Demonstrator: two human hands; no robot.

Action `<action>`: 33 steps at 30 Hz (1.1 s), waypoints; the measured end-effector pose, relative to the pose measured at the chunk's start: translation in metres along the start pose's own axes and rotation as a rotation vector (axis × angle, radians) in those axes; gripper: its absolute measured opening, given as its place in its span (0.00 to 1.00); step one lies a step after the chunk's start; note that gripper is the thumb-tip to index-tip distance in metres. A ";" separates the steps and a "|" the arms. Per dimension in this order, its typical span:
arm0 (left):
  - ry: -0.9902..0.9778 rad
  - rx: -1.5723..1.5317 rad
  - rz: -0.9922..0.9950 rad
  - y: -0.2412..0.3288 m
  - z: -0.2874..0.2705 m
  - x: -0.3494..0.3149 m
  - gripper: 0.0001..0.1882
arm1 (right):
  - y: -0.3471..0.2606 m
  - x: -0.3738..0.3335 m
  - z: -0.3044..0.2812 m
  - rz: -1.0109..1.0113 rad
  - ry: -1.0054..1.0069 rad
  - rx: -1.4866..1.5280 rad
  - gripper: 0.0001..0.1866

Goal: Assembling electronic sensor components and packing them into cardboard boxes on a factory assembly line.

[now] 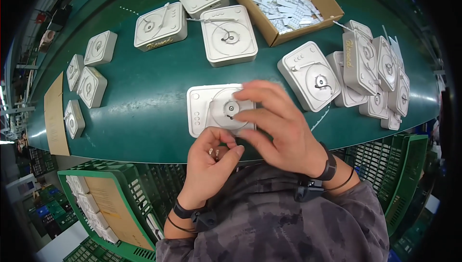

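In front of me lies a white turntable-shaped case [199, 103], flat on the green table, with a round platter, a small hub and a short dark wire. My left hand [210, 163] is closed at its near edge, the curled fingers around small cream-coloured pieces [211, 152] too small to name exactly. Over the case's right half reaches my right hand [284, 130], fingers spread and slightly blurred, its thumb close to my left fingertips. I make out nothing between its fingers. The right hand hides part of the platter and the case's right edge.
More white cases stand around: three at the back [231, 36], several at the left [98, 48], several stacked at the right [358, 65]. A cardboard box [269, 38] holds silvery-white strips. Cardboard [55, 113] lies at the left edge. Green crates [122, 204] flank me below the table.
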State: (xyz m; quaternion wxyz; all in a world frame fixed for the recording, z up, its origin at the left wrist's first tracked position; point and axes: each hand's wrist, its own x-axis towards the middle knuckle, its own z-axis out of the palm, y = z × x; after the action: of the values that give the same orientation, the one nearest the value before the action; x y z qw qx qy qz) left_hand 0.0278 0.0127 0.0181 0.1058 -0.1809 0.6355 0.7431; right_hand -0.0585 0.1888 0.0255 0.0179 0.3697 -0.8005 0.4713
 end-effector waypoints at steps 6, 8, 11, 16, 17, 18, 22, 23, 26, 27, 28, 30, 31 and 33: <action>-0.089 -0.006 0.007 -0.001 0.001 -0.001 0.16 | -0.012 0.006 0.026 -0.097 -0.079 0.234 0.13; -0.092 -0.076 0.002 -0.004 0.001 -0.003 0.18 | -0.009 0.005 0.026 -0.092 -0.099 0.253 0.10; -0.024 0.295 0.087 -0.007 -0.014 -0.013 0.24 | -0.003 0.003 0.011 0.031 0.000 0.214 0.07; 0.083 0.695 0.616 0.008 -0.020 -0.015 0.23 | 0.001 -0.001 0.006 0.112 -0.008 0.239 0.05; 0.080 0.667 0.609 0.011 -0.012 -0.012 0.18 | -0.002 -0.002 0.008 0.080 -0.033 0.259 0.05; 0.082 0.667 0.611 0.008 -0.013 -0.009 0.18 | -0.004 -0.002 0.011 0.043 -0.060 0.281 0.05; 0.067 0.607 0.639 0.001 -0.016 -0.006 0.09 | -0.001 -0.002 0.012 0.051 -0.123 0.269 0.07; 0.089 0.609 0.648 0.000 -0.018 -0.004 0.09 | 0.000 -0.002 0.012 0.055 -0.122 0.269 0.07; 0.240 0.681 0.688 -0.001 -0.034 0.008 0.07 | 0.006 0.006 0.018 0.074 0.071 0.083 0.10; 0.260 0.682 0.639 0.002 -0.035 0.011 0.07 | 0.011 0.007 0.022 0.060 0.055 0.003 0.12; 0.279 0.684 0.589 0.004 -0.035 0.015 0.08 | 0.014 0.006 0.027 0.047 0.038 -0.077 0.13; 0.260 0.695 0.644 0.001 -0.033 0.022 0.07 | 0.017 0.006 0.036 0.041 0.044 -0.074 0.12; 0.250 0.705 0.700 -0.001 -0.032 0.025 0.07 | 0.019 0.007 0.039 0.003 0.070 -0.089 0.11; 0.229 0.684 0.666 0.002 -0.029 0.027 0.07 | 0.019 0.008 0.044 -0.025 0.099 -0.100 0.09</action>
State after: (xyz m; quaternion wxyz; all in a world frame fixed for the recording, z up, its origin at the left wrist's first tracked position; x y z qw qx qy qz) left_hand 0.0061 -0.0182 0.0050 -0.1548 -0.0036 0.8739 0.4608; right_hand -0.0617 0.1560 -0.0096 0.0818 0.3548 -0.8164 0.4481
